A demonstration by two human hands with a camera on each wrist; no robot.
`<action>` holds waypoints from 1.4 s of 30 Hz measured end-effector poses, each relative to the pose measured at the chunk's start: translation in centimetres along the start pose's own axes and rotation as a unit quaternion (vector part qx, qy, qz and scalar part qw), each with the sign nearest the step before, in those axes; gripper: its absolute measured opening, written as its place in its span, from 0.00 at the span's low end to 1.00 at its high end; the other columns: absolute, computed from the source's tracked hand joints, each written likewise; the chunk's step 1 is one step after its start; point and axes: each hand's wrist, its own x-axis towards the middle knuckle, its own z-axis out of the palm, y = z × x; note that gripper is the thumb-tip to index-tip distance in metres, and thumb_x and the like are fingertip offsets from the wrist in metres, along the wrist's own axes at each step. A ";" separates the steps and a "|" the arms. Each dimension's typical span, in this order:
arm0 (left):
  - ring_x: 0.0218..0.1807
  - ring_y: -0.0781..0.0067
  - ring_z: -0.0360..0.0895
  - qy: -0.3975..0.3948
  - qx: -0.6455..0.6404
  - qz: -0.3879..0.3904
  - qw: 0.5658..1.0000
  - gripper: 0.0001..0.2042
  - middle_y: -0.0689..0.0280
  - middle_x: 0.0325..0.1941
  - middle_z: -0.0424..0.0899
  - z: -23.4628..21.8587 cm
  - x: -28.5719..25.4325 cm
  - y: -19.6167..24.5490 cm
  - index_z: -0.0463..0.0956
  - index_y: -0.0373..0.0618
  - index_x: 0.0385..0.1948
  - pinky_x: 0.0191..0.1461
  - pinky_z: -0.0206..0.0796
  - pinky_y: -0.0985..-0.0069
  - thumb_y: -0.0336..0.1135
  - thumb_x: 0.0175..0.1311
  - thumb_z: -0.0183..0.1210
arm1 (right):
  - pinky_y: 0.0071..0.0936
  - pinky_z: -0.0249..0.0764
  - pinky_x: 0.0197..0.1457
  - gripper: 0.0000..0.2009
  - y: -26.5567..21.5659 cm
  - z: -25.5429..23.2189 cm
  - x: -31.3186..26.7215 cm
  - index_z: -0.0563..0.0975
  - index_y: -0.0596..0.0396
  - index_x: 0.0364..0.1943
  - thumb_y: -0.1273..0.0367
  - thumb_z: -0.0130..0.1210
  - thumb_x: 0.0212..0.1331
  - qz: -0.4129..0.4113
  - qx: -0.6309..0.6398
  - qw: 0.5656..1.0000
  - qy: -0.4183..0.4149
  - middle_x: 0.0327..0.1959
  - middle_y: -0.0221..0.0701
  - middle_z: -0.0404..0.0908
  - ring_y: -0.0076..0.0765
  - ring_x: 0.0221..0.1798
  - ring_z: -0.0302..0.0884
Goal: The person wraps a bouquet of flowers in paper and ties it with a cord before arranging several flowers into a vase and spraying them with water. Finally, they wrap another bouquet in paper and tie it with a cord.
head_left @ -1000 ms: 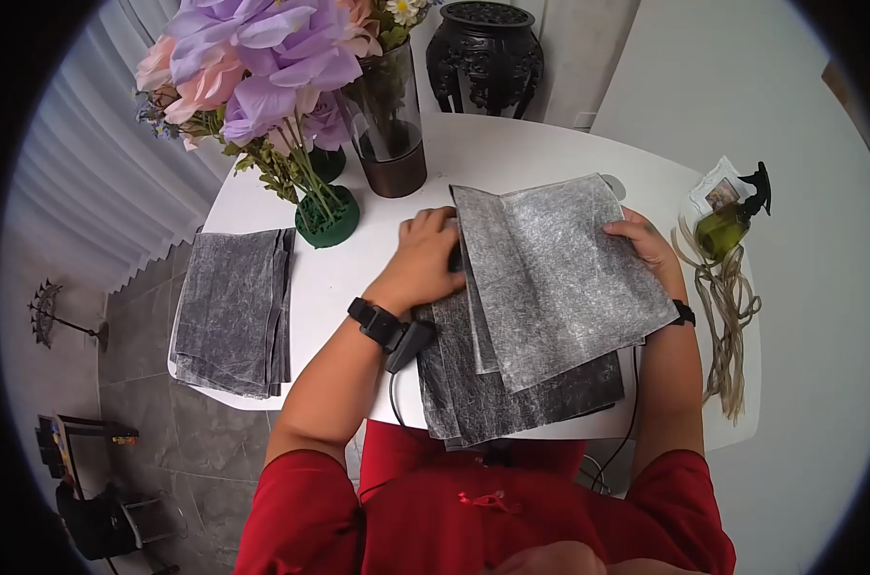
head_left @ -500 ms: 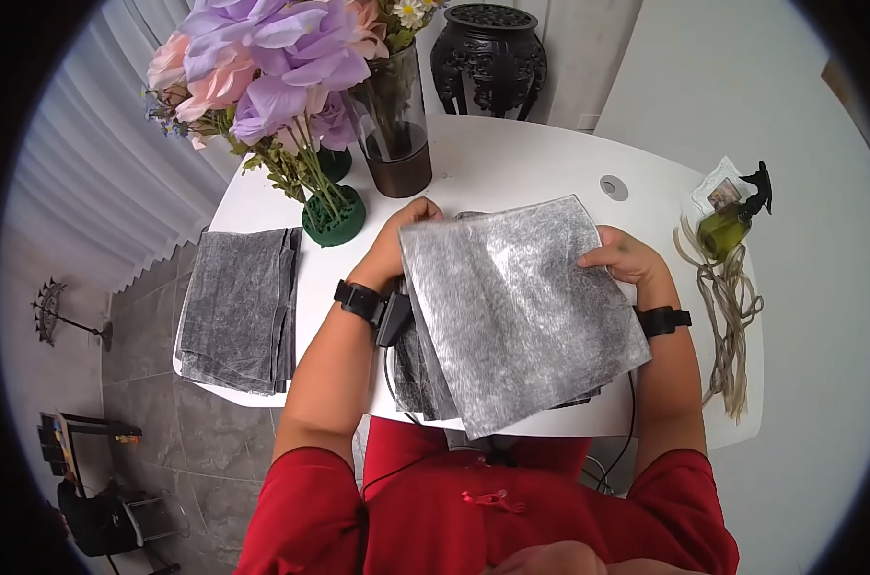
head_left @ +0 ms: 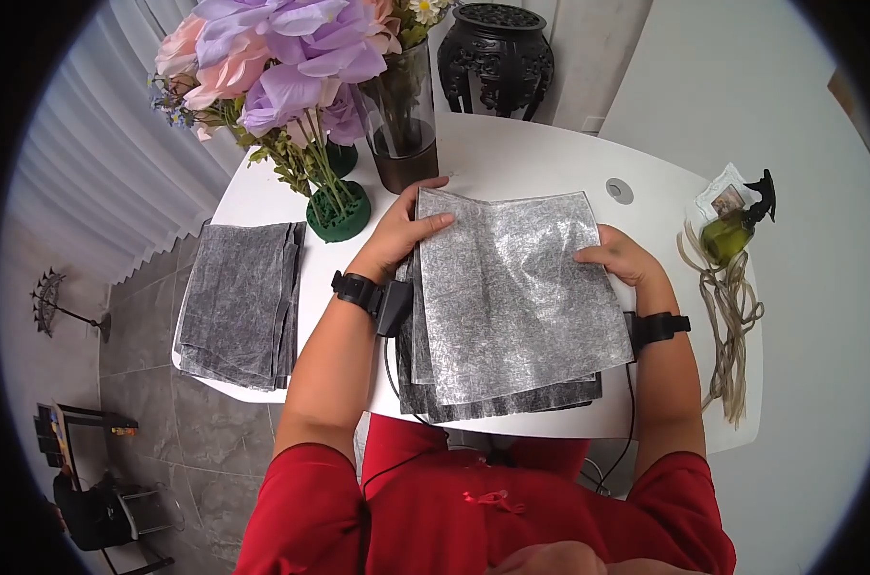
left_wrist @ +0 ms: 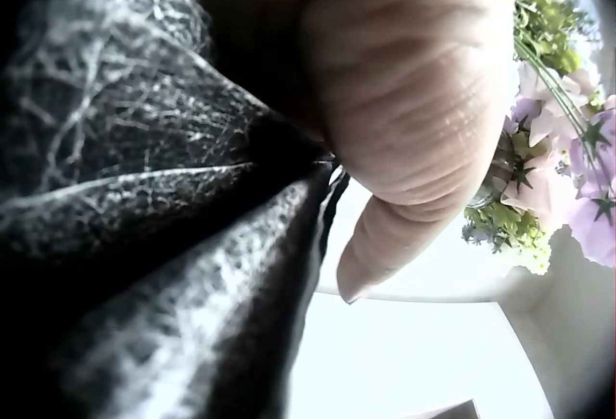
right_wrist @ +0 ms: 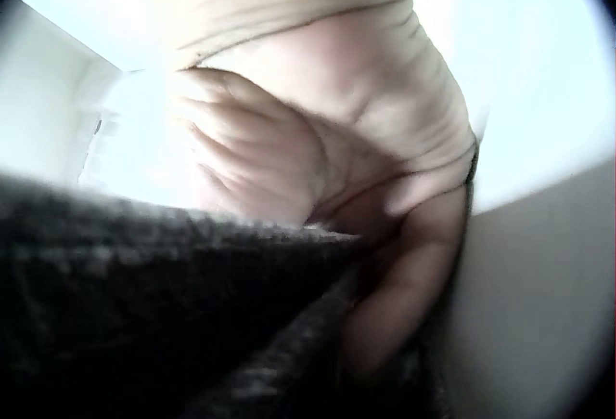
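Several thin grey fibrous sheets (head_left: pixel 516 297) lie layered between my two hands, the top one pale and shiny. Darker sheets (head_left: pixel 550 395) show beneath its near edge. My left hand (head_left: pixel 396 228) pinches the far left edge, thumb over the top. In the left wrist view, folds of the sheets (left_wrist: pixel 125 111) run in beside the left hand (left_wrist: pixel 404 82). The right side is held by my right hand (head_left: pixel 628 257), its thumb on the upper face and its other fingers hidden below. The right wrist view shows the sheet edges (right_wrist: pixel 144 255) entering that grip.
Another stack of dark sheets (head_left: pixel 238 297) lies at the table's left. Artificial flowers (head_left: pixel 291 57), a green foam base (head_left: pixel 339 213) and a glass vase (head_left: pixel 401 125) stand behind. To the right are a green pump bottle (head_left: pixel 727 235) and ribbon strands (head_left: pixel 727 335).
The top sheet has swung from tilted to nearly square over the darker sheets. My left hand has gone from the darker pile to the top sheet's left edge; the right keeps its hold.
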 end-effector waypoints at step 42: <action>0.46 0.73 0.77 0.113 0.039 0.284 0.951 0.18 0.64 0.43 0.82 1.4 -1.8 3.4 0.74 0.38 0.43 0.53 0.68 0.74 0.26 0.51 0.68 | 0.29 0.67 0.60 0.35 -10.0 4.4 -5.7 0.61 0.61 0.60 0.66 0.67 0.50 -0.408 0.007 0.849 0.337 0.49 0.39 0.74 0.35 0.53 0.72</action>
